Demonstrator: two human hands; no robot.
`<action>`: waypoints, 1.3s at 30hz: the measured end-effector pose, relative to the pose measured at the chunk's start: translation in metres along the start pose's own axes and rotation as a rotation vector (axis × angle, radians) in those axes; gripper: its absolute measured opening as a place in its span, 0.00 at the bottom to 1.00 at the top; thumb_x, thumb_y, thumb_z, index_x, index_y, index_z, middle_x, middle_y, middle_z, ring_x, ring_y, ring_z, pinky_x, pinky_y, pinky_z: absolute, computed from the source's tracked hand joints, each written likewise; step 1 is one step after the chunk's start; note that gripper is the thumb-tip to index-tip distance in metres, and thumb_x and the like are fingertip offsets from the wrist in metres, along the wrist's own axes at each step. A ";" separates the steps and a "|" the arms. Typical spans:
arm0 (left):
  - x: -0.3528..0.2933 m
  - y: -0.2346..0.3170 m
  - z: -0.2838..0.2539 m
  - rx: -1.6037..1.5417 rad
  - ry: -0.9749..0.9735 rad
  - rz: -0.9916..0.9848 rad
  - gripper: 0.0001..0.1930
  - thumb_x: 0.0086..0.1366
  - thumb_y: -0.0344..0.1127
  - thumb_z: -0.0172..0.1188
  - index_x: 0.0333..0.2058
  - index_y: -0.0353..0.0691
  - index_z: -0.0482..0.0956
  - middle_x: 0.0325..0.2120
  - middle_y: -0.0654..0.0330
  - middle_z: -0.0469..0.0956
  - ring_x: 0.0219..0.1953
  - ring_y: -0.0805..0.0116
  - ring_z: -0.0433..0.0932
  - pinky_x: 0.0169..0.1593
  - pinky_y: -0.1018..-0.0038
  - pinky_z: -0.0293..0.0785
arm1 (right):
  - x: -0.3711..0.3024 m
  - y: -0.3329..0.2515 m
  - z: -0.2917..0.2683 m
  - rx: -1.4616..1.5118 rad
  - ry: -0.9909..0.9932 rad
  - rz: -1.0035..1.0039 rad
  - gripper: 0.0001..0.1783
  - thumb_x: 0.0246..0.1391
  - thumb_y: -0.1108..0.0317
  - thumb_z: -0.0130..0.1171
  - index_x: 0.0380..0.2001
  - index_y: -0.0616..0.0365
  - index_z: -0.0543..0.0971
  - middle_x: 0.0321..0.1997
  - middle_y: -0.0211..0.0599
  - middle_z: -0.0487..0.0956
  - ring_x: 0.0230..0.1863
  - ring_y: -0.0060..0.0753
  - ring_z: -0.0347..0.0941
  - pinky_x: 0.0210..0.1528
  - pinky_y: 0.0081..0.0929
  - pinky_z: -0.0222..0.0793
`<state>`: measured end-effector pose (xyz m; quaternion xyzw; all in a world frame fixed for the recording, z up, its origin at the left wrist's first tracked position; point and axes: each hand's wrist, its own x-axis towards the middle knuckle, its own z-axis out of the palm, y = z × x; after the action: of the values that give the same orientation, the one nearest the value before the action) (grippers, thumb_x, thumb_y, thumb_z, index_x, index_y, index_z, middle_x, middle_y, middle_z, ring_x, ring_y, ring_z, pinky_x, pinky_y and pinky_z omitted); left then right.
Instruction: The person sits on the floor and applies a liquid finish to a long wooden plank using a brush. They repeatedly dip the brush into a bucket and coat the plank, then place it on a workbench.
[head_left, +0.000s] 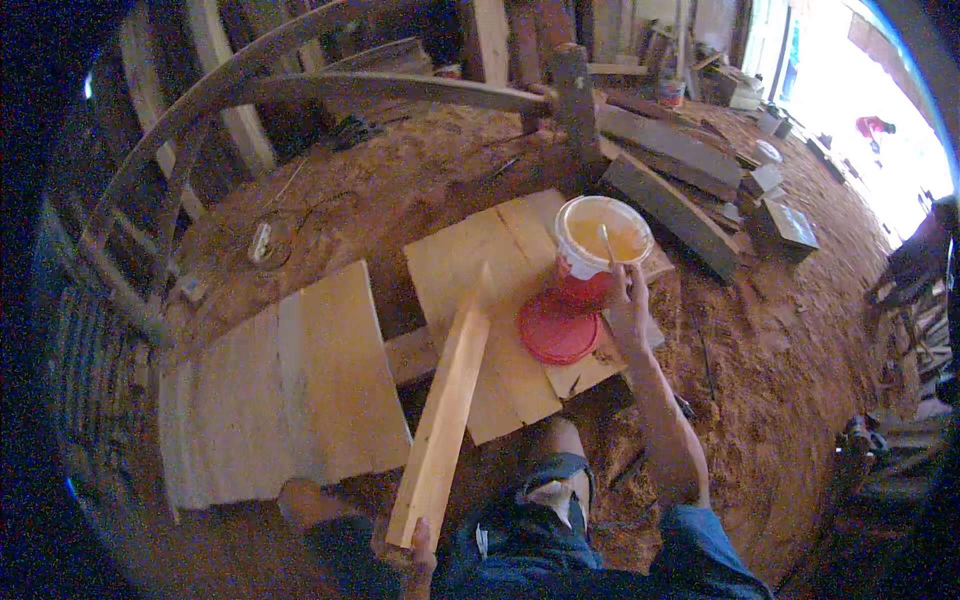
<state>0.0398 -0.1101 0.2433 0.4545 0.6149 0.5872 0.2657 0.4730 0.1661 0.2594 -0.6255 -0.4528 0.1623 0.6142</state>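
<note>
My left hand [422, 555] is closed round the near end of a long, pale wooden bar [445, 425], which slants away from me over the boards and narrows at its far end. My right hand [628, 298] is at the near rim of a white and red bucket [579, 272], pinching a thin stick [606, 238] that dips into it. Yellowish, glue-like stuff [592, 232] fills the bucket. Just in front of the bucket lies a round red lid [558, 332]. Bucket and lid rest on a pale board panel [470, 258].
Another joined board panel [290, 385] lies to the left, near my foot. Heavy timber beams [672, 212] are piled beyond the bucket on the sawdust-covered ground [770, 370]. A curved wooden frame [390, 88] stands at the back. A distant person [875, 128] is by the bright opening.
</note>
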 end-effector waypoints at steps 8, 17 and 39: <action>0.009 0.049 0.008 0.396 -0.233 0.604 0.14 0.54 0.36 0.66 0.38 0.34 0.82 0.33 0.52 0.82 0.35 0.51 0.81 0.41 0.60 0.77 | -0.138 -0.018 0.078 0.052 -0.350 -0.074 0.07 0.68 0.69 0.49 0.46 0.58 0.71 0.26 0.27 0.65 0.28 0.20 0.58 0.29 0.23 0.58; 0.007 0.073 0.021 0.515 -0.230 0.405 0.14 0.53 0.37 0.69 0.37 0.38 0.83 0.31 0.55 0.83 0.33 0.53 0.81 0.36 0.63 0.77 | -0.155 -0.065 0.070 -0.447 -0.502 -0.115 0.10 0.65 0.62 0.51 0.45 0.54 0.73 0.30 0.50 0.79 0.33 0.57 0.76 0.31 0.50 0.69; 0.023 0.068 0.012 0.441 -0.223 0.578 0.14 0.51 0.37 0.72 0.35 0.35 0.84 0.27 0.56 0.82 0.27 0.56 0.78 0.31 0.64 0.75 | -0.065 -0.036 0.076 -0.536 -0.555 -0.306 0.13 0.60 0.57 0.54 0.41 0.52 0.80 0.36 0.47 0.83 0.39 0.57 0.79 0.39 0.50 0.74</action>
<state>0.0571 -0.0912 0.3119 0.7167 0.5402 0.4382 0.0503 0.3673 0.1571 0.2545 -0.6211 -0.7154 0.1079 0.3012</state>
